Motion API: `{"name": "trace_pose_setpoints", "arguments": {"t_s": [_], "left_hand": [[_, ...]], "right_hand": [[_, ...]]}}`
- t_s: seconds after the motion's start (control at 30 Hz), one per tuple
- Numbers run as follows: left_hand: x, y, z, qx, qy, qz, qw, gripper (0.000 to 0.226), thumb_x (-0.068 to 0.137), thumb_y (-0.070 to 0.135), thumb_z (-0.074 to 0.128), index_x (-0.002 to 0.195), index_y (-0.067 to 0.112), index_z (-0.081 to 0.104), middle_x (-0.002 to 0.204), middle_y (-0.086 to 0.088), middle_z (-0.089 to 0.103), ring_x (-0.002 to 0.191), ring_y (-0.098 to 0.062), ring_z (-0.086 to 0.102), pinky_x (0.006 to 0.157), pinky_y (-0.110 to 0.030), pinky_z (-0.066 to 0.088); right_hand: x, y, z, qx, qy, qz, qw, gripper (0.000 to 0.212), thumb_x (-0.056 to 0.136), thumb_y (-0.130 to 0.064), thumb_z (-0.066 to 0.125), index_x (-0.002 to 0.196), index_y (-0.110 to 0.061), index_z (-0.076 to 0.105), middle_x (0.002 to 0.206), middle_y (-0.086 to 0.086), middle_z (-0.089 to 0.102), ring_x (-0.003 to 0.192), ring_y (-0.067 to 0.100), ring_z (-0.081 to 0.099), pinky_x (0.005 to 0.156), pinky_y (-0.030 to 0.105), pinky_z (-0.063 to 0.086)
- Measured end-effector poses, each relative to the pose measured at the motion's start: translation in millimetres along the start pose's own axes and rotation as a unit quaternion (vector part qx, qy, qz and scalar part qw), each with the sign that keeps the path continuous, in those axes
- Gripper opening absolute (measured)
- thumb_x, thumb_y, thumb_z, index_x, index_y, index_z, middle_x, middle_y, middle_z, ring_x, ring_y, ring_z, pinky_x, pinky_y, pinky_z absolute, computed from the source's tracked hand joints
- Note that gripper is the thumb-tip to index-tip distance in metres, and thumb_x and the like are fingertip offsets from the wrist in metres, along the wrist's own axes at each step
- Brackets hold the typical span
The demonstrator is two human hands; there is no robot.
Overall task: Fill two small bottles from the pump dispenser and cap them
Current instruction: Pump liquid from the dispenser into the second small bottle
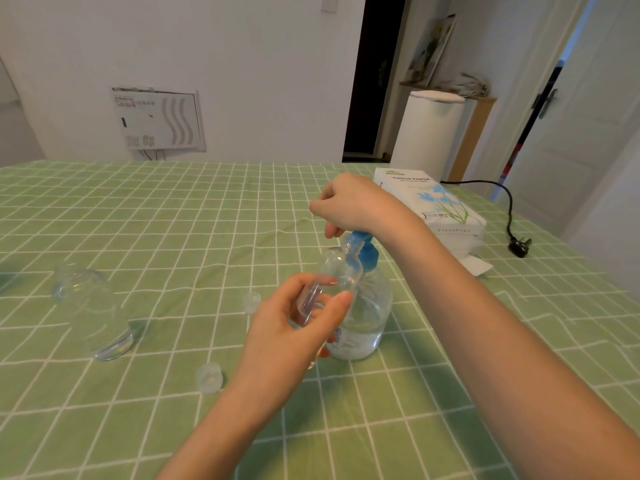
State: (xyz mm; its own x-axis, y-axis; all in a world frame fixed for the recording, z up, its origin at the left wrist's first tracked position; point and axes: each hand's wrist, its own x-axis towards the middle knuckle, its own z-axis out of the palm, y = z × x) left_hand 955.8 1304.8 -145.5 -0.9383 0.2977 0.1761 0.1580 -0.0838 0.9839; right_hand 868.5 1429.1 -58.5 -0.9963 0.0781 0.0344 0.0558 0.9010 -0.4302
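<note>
A clear pump dispenser (372,308) with a blue pump head (362,241) stands on the green checked tablecloth (173,220). My right hand (353,202) sits on top of the pump head with its fingers curled down over it. My left hand (291,327) grips a small clear bottle (341,271) in front of the dispenser, tilted, with its open neck up by the blue nozzle. A second clear bottle (93,306) stands uncapped at the left. Two clear caps lie loose on the cloth, one (251,301) left of my left hand, one (209,374) nearer me.
A white tissue paper pack (433,202) lies behind the dispenser at the right. A black cable with a plug (519,245) trails on the table's far right. Beyond the table's far edge stands a white bin (429,133).
</note>
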Motion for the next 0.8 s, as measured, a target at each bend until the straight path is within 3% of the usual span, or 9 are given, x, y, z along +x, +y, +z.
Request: {"name": "trace_pose_setpoints", "arguments": {"t_s": [0.17, 0.27, 0.53, 0.67, 0.8], "left_hand": [[0, -2, -1, 0.003, -0.002, -0.01, 1.0, 0.017, 0.075, 0.026, 0.069, 0.091, 0.02, 0.066, 0.067, -0.001, 0.067, 0.049, -0.002, 0.056, 0.044, -0.014, 0.044], [1, -5, -1, 0.004, -0.002, -0.006, 1.0, 0.014, 0.079, 0.022, 0.067, 0.093, 0.019, 0.066, 0.066, 0.001, 0.065, 0.048, -0.003, 0.055, 0.044, -0.014, 0.044], [1, -6, -1, 0.001, -0.001, 0.002, 1.0, 0.017, 0.075, 0.03, 0.068, 0.091, 0.025, 0.066, 0.064, 0.005, 0.065, 0.049, -0.002, 0.056, 0.044, -0.013, 0.043], [0, -4, 0, -0.008, -0.009, 0.013, 1.0, 0.029, 0.064, 0.045, 0.065, 0.088, 0.029, 0.066, 0.07, 0.002, 0.068, 0.051, -0.002, 0.058, 0.045, -0.014, 0.045], [0, -2, -1, -0.012, -0.009, 0.015, 1.0, 0.033, 0.059, 0.049, 0.064, 0.087, 0.031, 0.067, 0.071, 0.005, 0.069, 0.052, -0.002, 0.059, 0.046, -0.014, 0.045]], "right_hand": [[0, 3, 5, 0.002, -0.011, 0.006, 1.0, 0.039, 0.092, -0.023, 0.046, 0.118, 0.002, 0.061, 0.104, 0.017, 0.072, 0.103, 0.029, 0.066, 0.077, 0.035, 0.054], [-1, 4, 6, 0.016, -0.016, 0.006, 1.0, 0.039, 0.092, -0.022, 0.047, 0.117, 0.002, 0.062, 0.092, 0.011, 0.074, 0.099, 0.027, 0.068, 0.076, 0.032, 0.053], [-4, 3, 5, 0.03, 0.009, -0.003, 1.0, 0.038, 0.092, -0.022, 0.046, 0.115, 0.002, 0.064, 0.086, 0.009, 0.075, 0.094, 0.027, 0.07, 0.079, 0.033, 0.054], [-2, -1, -1, 0.018, -0.02, 0.003, 1.0, 0.038, 0.092, -0.022, 0.046, 0.117, 0.002, 0.062, 0.088, 0.01, 0.075, 0.096, 0.028, 0.07, 0.07, 0.029, 0.053], [-1, -2, -4, 0.007, -0.047, 0.002, 0.999, 0.039, 0.093, -0.024, 0.048, 0.12, 0.002, 0.061, 0.09, 0.009, 0.075, 0.097, 0.028, 0.069, 0.08, 0.035, 0.054]]}}
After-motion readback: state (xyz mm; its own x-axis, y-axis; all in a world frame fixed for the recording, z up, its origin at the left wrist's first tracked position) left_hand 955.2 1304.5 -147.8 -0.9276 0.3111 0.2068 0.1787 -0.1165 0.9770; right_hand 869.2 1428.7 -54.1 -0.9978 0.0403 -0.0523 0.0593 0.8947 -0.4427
